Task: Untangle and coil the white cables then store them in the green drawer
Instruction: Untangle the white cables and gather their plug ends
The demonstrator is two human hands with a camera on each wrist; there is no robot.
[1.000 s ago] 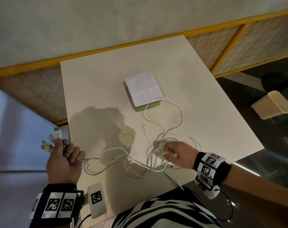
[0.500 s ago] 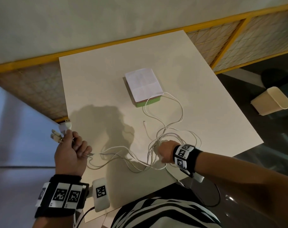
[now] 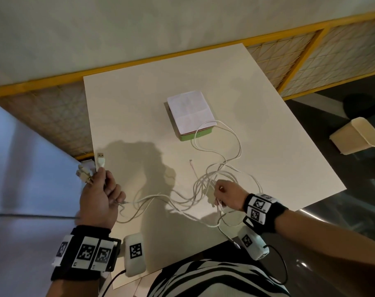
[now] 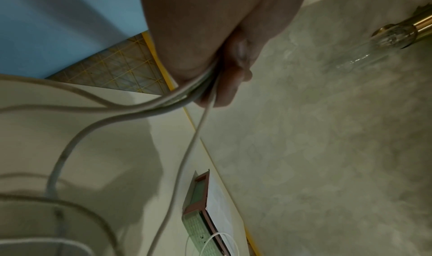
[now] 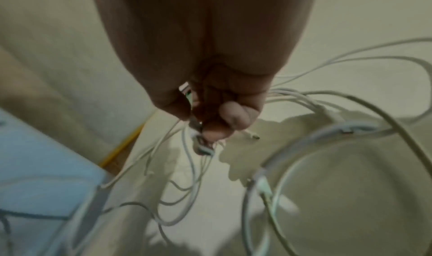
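Presently, several plug ends of the white cables (image 3: 182, 200) are gripped in the left hand (image 3: 98, 200) at the table's (image 3: 139, 103) left edge, while tangled strands are pinched by the right hand (image 3: 228, 195); one loop lies over the green drawer (image 3: 196, 135) beyond.

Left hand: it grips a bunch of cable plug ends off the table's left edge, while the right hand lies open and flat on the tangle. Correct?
Not quite. The left hand does grip the plug ends, but the right hand is not flat: the right wrist view shows its fingers curled, pinching the white cables.
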